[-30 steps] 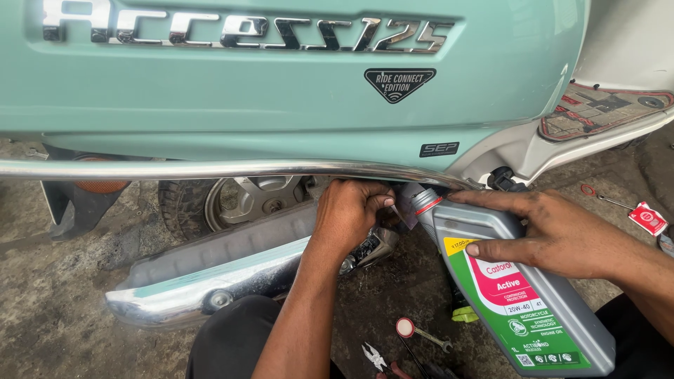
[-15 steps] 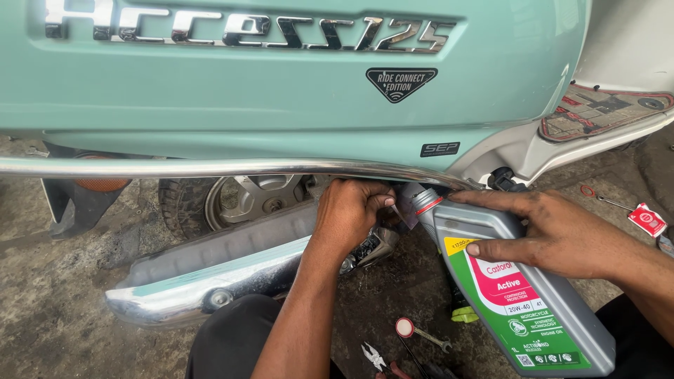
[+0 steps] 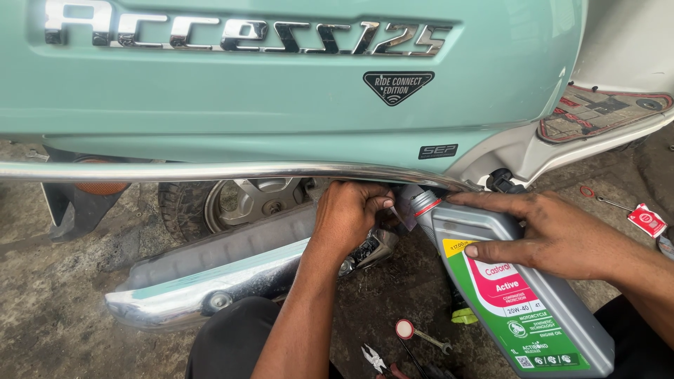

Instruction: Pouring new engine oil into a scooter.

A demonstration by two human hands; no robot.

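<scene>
head view: grey oil bottle [image 3: 519, 295] tipped, neck at 11 o'clock under the mint scooter panel [image 3: 281, 105].
right hand [image 3: 554, 235] wraps bottle; left hand [image 3: 351, 217] curled at neck, contents unseen. risk: neck slips, oil spills on floor [image 3: 56, 309].

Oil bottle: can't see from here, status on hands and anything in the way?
Right hand flat on grey oil bottle, tilted, neck under scooter body. Left hand cupped at bottle mouth. Chrome guard rail crosses just above; pliers on floor.
</scene>
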